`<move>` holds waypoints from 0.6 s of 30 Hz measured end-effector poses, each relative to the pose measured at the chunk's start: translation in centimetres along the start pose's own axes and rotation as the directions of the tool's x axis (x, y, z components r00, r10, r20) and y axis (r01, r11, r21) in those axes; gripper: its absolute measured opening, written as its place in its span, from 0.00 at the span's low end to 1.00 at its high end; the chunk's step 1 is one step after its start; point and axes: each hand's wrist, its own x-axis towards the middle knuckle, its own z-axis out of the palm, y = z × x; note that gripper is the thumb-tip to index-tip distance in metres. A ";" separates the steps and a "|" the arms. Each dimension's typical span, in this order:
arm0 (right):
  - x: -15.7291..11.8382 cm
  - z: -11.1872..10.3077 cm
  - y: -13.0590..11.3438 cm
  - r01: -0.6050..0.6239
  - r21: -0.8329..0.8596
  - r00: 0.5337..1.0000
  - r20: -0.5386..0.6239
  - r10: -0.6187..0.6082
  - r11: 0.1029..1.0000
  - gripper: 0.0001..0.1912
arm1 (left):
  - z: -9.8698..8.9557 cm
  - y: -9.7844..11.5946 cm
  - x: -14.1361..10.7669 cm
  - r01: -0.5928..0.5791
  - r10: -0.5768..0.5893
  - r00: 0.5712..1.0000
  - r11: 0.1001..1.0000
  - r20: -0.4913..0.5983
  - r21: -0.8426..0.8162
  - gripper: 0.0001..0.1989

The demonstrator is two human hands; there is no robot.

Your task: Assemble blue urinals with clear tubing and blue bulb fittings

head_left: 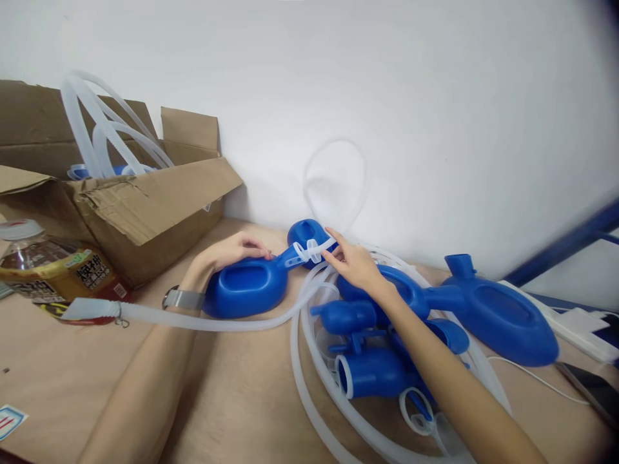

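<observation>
Curled hands (356, 263) on bottle (278, 290), tube (325, 247)

Your blue plastic bottle (249, 287) lies on the desk (232, 393), its oval hollow facing you and its neck slanting up to the right. Your translucent, bendy tube (327, 245) has a white ringed fitting (313, 251) at the bottle's mouth.

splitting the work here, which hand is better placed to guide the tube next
Right, I'd judge: the right hand holds the tube by the white fitting, while the left hand is at the blue bottle.
</observation>
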 end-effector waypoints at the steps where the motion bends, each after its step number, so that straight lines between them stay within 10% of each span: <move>1: 0.1 -0.1 -0.1 -0.027 0.031 0.998 0.049 0.026 0.999 0.31 | 0.0 0.0 0.0 0.004 -0.004 1.000 1.000 0.003 0.004 0.17; 8: 2.8 2.3 -0.8 0.120 0.342 0.990 0.025 -0.137 0.932 0.20 | 0.6 0.1 0.4 0.080 -0.071 0.995 0.986 -0.066 0.148 0.36; 18: 5.1 7.1 -2.5 0.133 0.488 0.988 0.002 -0.153 0.863 0.25 | 1.0 0.3 -0.2 0.004 0.062 0.992 0.860 -0.112 0.510 0.29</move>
